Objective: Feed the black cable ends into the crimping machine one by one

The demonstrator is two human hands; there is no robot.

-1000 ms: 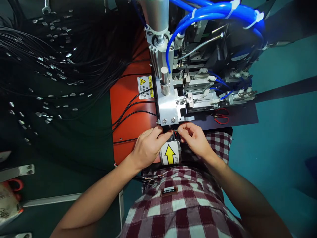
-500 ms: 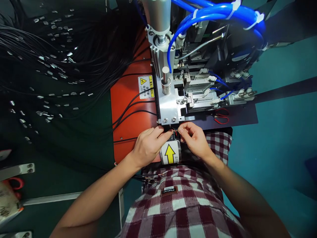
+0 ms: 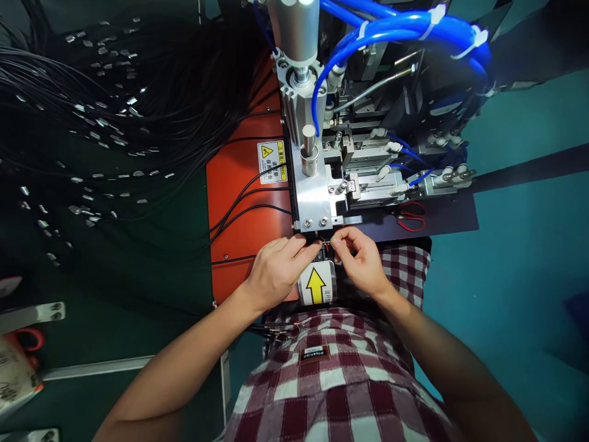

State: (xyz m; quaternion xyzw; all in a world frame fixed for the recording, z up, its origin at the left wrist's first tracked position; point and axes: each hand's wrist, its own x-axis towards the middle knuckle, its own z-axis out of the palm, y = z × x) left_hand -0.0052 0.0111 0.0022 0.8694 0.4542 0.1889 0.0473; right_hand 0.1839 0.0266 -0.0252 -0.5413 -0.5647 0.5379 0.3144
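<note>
Both my hands meet at the front of a small pneumatic press (image 3: 313, 202) with a silver block and an upright cylinder. My left hand (image 3: 276, 270) is curled, its fingertips pinching a thin black cable end at the press mouth. My right hand (image 3: 361, 258) pinches fine red and black wire ends (image 3: 326, 244) just right of it. A white label with a yellow arrow (image 3: 316, 285) lies directly below my fingers. The part between the fingertips is too small to make out.
An orange plate (image 3: 239, 202) with a yellow warning sticker (image 3: 271, 162) carries black cables. A large bundle of black cables with metal plugs (image 3: 92, 123) spreads at the left. Blue air hoses (image 3: 396, 27) loop above. Red-handled scissors (image 3: 409, 218) lie at the right.
Hardly anything has changed; both hands stay pinched at the press mouth, with only a slight shift of the view.
</note>
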